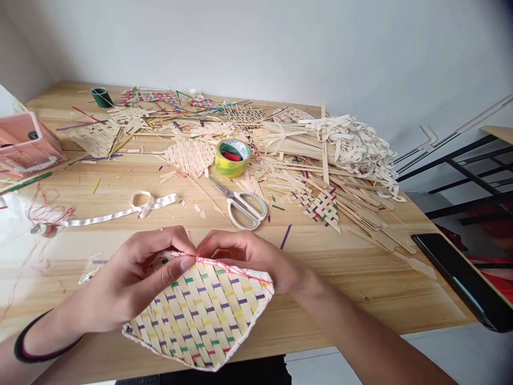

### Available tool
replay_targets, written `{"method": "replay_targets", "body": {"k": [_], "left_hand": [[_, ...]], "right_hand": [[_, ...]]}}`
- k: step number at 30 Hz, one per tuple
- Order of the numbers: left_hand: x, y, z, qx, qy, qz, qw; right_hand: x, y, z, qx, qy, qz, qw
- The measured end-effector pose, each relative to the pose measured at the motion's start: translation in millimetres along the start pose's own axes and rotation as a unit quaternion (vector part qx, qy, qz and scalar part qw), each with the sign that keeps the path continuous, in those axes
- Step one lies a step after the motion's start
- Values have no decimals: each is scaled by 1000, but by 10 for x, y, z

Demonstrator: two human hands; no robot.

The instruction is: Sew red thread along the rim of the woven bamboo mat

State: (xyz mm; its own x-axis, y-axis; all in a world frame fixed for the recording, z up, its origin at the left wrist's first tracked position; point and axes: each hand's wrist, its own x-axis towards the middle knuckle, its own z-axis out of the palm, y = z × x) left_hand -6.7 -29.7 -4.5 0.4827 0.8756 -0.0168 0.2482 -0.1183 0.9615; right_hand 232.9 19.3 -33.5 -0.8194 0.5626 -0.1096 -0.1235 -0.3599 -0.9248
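Note:
A woven bamboo mat [202,315] with coloured strips and a white edging stitched in red thread lies at the table's near edge. My left hand [136,275] grips its top edge, thumb pressed on the rim. My right hand [250,256] pinches the same edge from the right, fingertips meeting the left hand's at the red thread [224,266]. A white ribbon [120,211] lies just beyond my hands, and white-handled scissors [240,206] rest behind my right hand.
A yellow-green tape roll [232,158] sits mid-table among woven pieces and bamboo strips [332,155]. A pink box [24,147] stands far left, a green spool [101,97] at the back, a black phone [460,278] at the right edge.

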Motion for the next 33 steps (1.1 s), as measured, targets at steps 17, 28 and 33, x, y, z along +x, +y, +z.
{"method": "replay_targets", "body": {"k": [17, 28, 33], "left_hand": [[6, 56, 49, 18, -1, 53, 998], [-47, 91, -86, 8, 78, 51, 996], [-8, 109, -85, 16, 33, 13, 999]], "right_hand": [[-25, 16, 53, -79, 11, -58, 995], [-54, -102, -42, -337, -12, -95, 937], [-181, -333, -191, -407, 123, -116, 898]]}}
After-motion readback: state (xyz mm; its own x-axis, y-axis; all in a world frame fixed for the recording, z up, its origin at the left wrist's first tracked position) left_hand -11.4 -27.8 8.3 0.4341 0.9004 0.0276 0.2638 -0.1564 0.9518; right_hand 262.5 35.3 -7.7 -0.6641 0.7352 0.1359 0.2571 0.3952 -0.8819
